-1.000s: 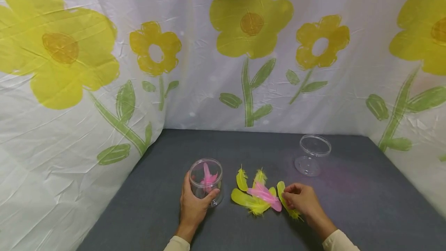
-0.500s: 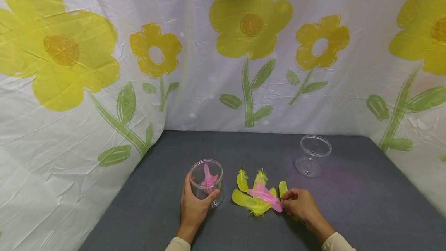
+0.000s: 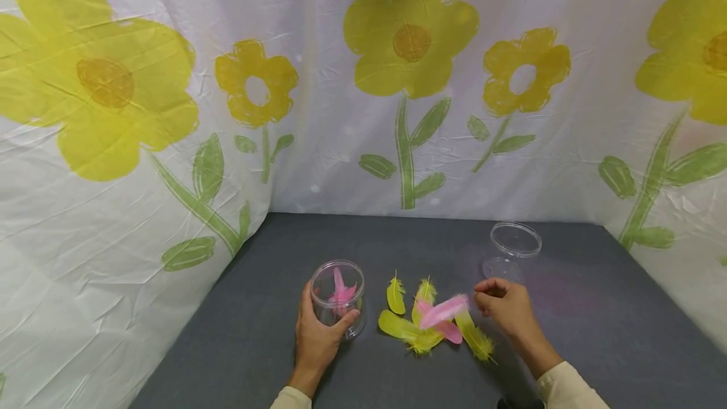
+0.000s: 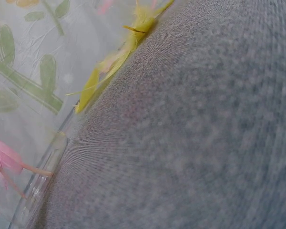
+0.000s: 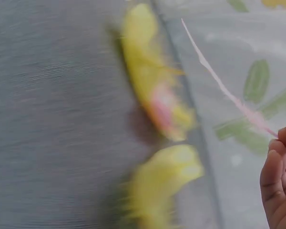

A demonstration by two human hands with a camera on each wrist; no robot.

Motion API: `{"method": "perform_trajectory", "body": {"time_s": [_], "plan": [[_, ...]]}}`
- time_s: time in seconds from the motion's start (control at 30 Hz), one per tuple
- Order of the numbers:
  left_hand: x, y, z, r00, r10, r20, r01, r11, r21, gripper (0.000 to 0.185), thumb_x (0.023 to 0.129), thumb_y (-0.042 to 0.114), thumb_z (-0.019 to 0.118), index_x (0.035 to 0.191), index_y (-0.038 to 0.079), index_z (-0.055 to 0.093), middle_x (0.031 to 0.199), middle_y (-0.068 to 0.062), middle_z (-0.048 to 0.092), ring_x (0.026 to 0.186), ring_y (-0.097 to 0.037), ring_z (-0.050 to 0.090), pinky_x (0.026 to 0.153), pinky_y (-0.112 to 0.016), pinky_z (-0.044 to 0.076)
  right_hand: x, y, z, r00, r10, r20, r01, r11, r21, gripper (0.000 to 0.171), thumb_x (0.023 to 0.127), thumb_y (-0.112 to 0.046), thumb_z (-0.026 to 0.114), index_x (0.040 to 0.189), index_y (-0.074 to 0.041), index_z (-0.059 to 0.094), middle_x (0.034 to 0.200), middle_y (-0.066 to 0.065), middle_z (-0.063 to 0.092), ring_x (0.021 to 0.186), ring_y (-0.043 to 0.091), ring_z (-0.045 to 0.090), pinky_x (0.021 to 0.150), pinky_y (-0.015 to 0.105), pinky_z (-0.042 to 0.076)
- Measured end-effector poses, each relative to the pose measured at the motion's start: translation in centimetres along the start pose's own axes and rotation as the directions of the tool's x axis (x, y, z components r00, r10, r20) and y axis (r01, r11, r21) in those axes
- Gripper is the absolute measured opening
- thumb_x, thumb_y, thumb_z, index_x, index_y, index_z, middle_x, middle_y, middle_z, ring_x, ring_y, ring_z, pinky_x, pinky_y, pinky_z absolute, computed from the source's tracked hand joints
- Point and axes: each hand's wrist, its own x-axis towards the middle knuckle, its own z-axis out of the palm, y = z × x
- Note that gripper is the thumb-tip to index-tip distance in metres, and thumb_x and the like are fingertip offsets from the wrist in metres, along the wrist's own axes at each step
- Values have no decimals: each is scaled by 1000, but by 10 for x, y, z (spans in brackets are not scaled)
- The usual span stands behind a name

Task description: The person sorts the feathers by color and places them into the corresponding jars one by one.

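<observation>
Right wrist view: blurred yellow feathers.

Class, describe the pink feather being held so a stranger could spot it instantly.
On the grey table, right of the clear jar, lies a feather pile. Above it, the right hand pinches one pink feather by its quill: the only feather lifted off the table.

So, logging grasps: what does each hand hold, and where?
Right hand pinches a pink feather by its quill end; left hand grips the clear jar around its side.
</observation>
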Motion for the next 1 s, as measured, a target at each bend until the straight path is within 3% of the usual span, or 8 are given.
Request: {"method": "perform_trajectory", "body": {"time_s": [0.2,0.47,0.6,0.83,1.0], "plan": [[0,0,0,1000,-13,6,13,1000,2,110,62,47,89,149,15,31,140,-20,44,129,-36,40,104,-59,26,9,-43,7,994,-106,-13,106,994,11,14,86,-3,69,95,7,65,81,13,63,69,25,60,60,30,52],[0,-1,1,1000,15,-12,-16,1000,-16,109,61,45,91,148,15,33,139,-20,46,127,-35,43,104,-59,27,4,-97,54,956,-294,21,293,955,41,4,84,-3,71,87,-2,70,82,8,66,71,20,62,61,30,52],[-1,-2,1,1000,17,-13,-17,1000,-11,109,61,46,90,149,17,33,138,-20,46,126,-36,43,103,-59,28,1,-108,79,927,-373,44,374,927,-17,6,83,-3,71,82,-8,71,79,0,67,69,18,62,61,34,51],[0,-2,0,1000,27,-11,-28,1000,-15,109,62,46,90,149,15,32,137,-20,47,124,-35,44,101,-57,30,1,-110,120,881,-466,84,472,879,-73,6,82,-3,71,81,-8,70,74,-5,65,63,12,59,57,33,51],[0,-2,1,999,35,-19,-35,999,-10,108,62,43,90,148,12,33,138,-18,47,124,-34,45,101,-56,32,2,-100,138,871,-468,150,488,862,-136,6,83,-3,69,83,-9,70,74,-7,63,65,9,58,59,29,51]]}}
